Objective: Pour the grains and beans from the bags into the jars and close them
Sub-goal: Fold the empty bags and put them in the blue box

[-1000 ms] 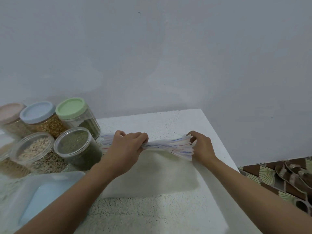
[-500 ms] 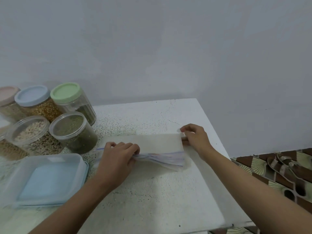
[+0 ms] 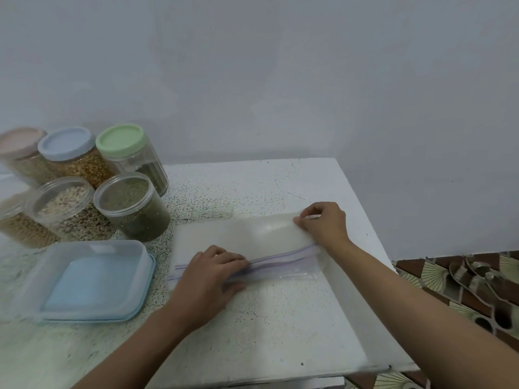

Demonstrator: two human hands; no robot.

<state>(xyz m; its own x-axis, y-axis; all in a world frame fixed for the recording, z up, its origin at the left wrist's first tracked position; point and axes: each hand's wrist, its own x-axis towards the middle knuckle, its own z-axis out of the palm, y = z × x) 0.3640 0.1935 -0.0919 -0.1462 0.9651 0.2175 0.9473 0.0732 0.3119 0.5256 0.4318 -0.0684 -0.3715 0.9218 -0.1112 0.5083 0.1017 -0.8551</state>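
Note:
A stack of empty clear zip bags (image 3: 247, 240) lies flat on the white table (image 3: 280, 327). My left hand (image 3: 210, 279) presses flat on the zip strips at the stack's near edge. My right hand (image 3: 323, 223) pinches the far right corner of the bags. At the left stand several jars of grains and beans: a green-lidded jar (image 3: 132, 155), a blue-lidded jar (image 3: 73, 155), a pink-lidded jar (image 3: 22, 155), a clear-lidded jar of green beans (image 3: 132, 206) and a clear-lidded jar of pale grains (image 3: 64, 209).
A clear plastic box with a blue lid (image 3: 90, 279) sits at the near left, close to my left forearm. The table's right edge drops off to a patterned floor (image 3: 463, 282). A plain wall rises behind the table.
The bags went from bunched between both hands to lying flat on the table. My left hand now presses on them; my right hand has moved to the far right corner.

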